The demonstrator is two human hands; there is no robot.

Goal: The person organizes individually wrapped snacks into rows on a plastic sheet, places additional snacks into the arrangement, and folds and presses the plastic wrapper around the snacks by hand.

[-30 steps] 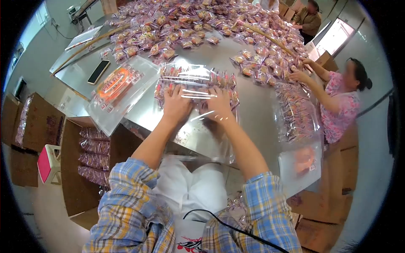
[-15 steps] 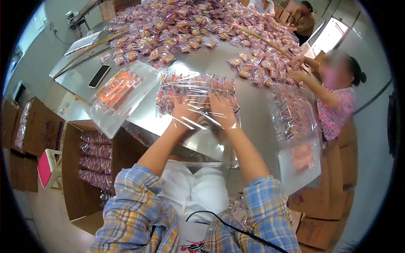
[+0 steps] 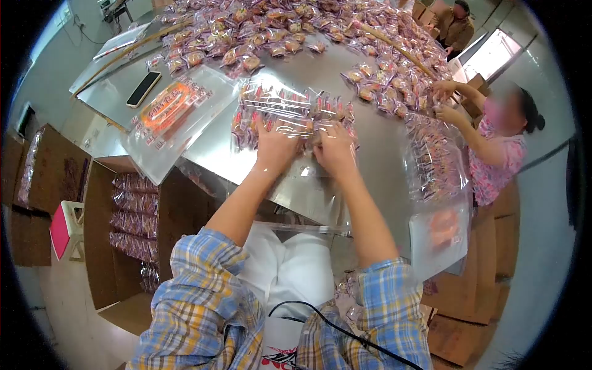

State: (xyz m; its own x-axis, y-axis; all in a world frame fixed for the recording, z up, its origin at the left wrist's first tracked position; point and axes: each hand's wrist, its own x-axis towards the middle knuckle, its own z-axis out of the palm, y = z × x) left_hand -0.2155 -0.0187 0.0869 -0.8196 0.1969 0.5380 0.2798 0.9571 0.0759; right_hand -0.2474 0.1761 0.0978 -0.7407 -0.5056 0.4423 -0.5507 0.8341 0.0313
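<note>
Rows of small wrapped snacks (image 3: 274, 98) lie inside a large clear plastic bag (image 3: 302, 185) on the metal table. Both my hands reach into the bag, and its film covers them and part of the forearms. My left hand (image 3: 277, 149) lies over the near left packets, fingers stretched and apart. Beside it, my right hand (image 3: 336, 148) has its fingers bent over a wrapped snack (image 3: 346, 126) at the near right of the rows, thumb toward the middle. Glare on the film partly hides the fingertips.
A pile of wrapped snacks (image 3: 265, 31) covers the table's far side between wooden sticks (image 3: 401, 49). Printed bags (image 3: 166, 114) and a phone (image 3: 143, 89) lie left. An open carton (image 3: 126, 290) holds filled bags. At right, a co-worker (image 3: 496, 139) reaches over another filled bag (image 3: 435, 160).
My hands have drawn slightly apart and nearer to me. The right hand's fingers have gone from stretched to bent. The view has shifted a little; the co-worker's hands stay at the pile.
</note>
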